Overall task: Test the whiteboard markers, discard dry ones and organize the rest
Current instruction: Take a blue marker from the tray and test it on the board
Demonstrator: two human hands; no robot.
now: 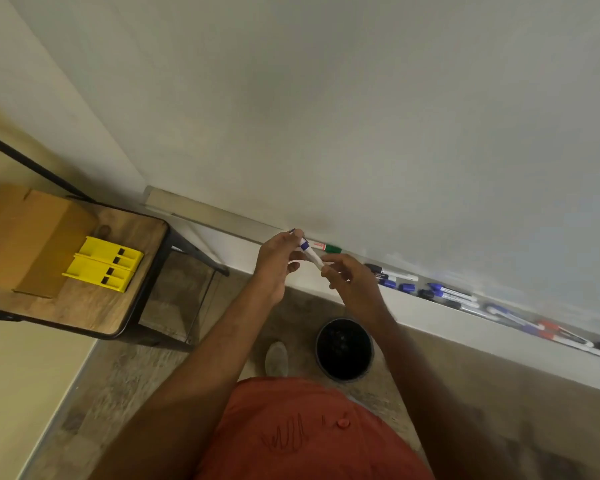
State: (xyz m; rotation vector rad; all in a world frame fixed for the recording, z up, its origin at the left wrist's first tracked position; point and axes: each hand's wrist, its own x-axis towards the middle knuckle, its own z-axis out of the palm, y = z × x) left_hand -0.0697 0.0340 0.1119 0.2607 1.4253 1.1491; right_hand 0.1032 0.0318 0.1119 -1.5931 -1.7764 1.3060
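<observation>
Blue marker (308, 252) spans between both hands, above whiteboard tray (430, 320). More markers (447, 294) lie along tray right of hands; green marker (331, 248) just behind. Black bin (344, 348) on floor below; yellow holders (103, 264) on side table (84, 306). Left hand (279, 261) grips capped end; right hand (350, 282) pinches barrel.

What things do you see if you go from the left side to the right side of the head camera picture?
Cardboard box → yellow holders → left hand → blue marker → right hand → markers lying in the whiteboard tray.
</observation>
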